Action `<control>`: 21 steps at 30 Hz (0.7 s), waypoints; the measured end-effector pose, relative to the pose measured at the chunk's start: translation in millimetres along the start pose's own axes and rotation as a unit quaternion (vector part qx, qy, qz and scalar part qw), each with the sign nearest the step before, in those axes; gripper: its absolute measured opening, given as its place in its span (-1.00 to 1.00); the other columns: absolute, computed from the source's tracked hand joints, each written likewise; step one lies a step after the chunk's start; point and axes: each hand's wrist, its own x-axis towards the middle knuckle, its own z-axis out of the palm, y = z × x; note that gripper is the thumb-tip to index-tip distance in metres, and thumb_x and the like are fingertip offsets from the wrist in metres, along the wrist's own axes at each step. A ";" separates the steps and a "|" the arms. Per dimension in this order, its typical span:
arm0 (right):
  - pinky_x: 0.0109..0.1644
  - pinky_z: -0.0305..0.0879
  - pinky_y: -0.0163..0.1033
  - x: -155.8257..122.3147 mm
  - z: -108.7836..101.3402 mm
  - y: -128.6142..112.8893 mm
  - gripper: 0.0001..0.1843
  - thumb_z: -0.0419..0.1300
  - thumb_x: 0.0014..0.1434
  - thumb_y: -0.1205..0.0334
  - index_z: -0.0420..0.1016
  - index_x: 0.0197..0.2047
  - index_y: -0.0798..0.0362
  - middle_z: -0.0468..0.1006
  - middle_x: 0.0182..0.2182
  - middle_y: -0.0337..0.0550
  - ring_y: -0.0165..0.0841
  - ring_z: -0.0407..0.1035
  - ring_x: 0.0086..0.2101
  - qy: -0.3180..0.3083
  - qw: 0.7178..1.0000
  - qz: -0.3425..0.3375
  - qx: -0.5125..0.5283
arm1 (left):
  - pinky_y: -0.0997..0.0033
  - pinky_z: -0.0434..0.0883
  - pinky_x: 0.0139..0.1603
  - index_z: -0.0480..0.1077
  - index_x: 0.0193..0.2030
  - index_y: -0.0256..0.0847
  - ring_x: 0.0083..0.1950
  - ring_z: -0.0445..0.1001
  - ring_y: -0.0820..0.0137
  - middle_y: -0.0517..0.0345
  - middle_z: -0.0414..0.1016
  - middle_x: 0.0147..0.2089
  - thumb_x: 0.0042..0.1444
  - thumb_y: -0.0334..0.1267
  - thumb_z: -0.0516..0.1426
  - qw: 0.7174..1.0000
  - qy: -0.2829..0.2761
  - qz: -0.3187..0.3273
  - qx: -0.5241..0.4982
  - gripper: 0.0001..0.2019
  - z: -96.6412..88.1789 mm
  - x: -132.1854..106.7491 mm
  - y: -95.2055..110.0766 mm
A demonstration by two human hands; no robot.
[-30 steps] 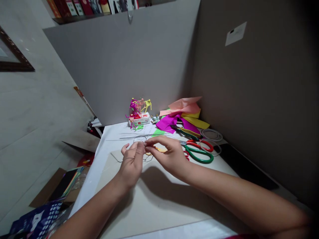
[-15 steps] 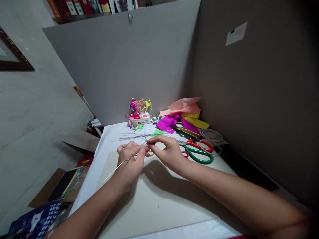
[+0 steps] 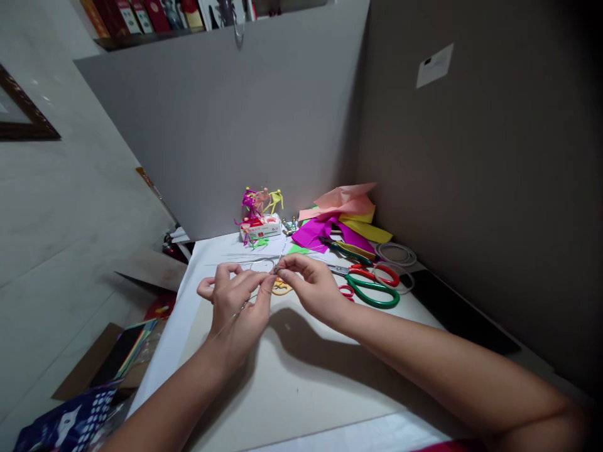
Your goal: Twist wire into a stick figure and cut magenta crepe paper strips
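Observation:
My left hand (image 3: 240, 301) and my right hand (image 3: 308, 282) meet above the board, fingertips pinched together on a thin metal wire (image 3: 240, 310). One end of that wire trails back over my left hand toward the wrist. A twisted strand rises from between the fingertips, and the exact bend at the pinch is hidden. Behind the fingers lie several straight grey wires (image 3: 235, 255). Below the fingertips rests a yellow-orange handled tool (image 3: 282, 287), partly covered by my hands. Right of my right hand are green-handled scissors (image 3: 374, 292) and red-handled scissors (image 3: 389, 274).
Small colourful twisted figures (image 3: 257, 199) stand on and around a white box (image 3: 261, 227). Sheets of coloured paper (image 3: 343, 204), dark-handled pliers (image 3: 351, 251), wire coils (image 3: 396, 254) and a black flat object (image 3: 456, 311) lie to the right. Grey panels (image 3: 226, 125) wall the back and right.
The fingers of my left hand have spread out more, and the wire's trailing end has swung in closer to the wrist. My right hand still pinches at the same spot. The view has shifted slightly.

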 end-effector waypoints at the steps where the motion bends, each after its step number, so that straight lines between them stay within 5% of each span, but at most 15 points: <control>1: -0.25 0.29 -0.29 0.1 0.4 -1.6 -0.95 0.16 0.09 0.28 0.42 -0.36 0.07 0.46 -0.43 -0.23 -0.41 0.34 -0.37 0.000 0.999 0.014 0.032 | 0.08 -0.01 -0.03 0.48 -0.44 -0.09 -0.13 0.30 0.22 0.19 0.58 -0.38 0.12 -0.24 0.12 1.000 -0.002 0.006 0.000 -0.84 -2.3 1.6 -0.7; 5: -0.26 0.28 -0.27 1.1 1.8 -4.3 -0.88 0.27 -0.01 0.23 0.44 -0.39 0.08 0.47 -0.45 -0.24 -0.41 0.35 -0.39 -0.010 0.986 0.079 0.145 | 0.07 0.07 -0.05 0.47 -0.52 -0.12 -0.06 0.25 0.15 0.08 0.52 -0.25 0.09 -0.21 0.13 0.999 -0.023 0.020 0.008 -0.80 -8.9 6.5 -4.8; 9: -0.23 0.26 -0.26 3.3 1.0 -7.0 -0.83 0.34 -0.11 0.23 0.47 -0.41 0.09 0.49 -0.46 -0.24 -0.39 0.37 -0.37 -0.023 0.967 0.141 0.209 | 0.00 0.05 -0.04 0.49 -0.56 -0.11 0.02 0.16 0.07 0.02 0.46 -0.11 0.04 -0.20 0.17 0.998 0.022 0.022 0.049 -0.81 -10.8 6.3 -6.4; 21: -0.29 0.15 -0.33 5.1 -3.1 -10.9 -0.82 0.32 -0.12 0.33 0.41 -0.42 0.12 0.44 -0.51 -0.29 -0.47 0.30 -0.44 -0.074 0.943 0.178 0.270 | -0.09 0.03 0.03 0.53 -0.51 -0.09 0.08 0.19 0.03 0.03 0.44 -0.05 0.05 -0.26 0.15 0.998 -0.015 0.061 0.028 -0.83 -13.1 6.6 -9.7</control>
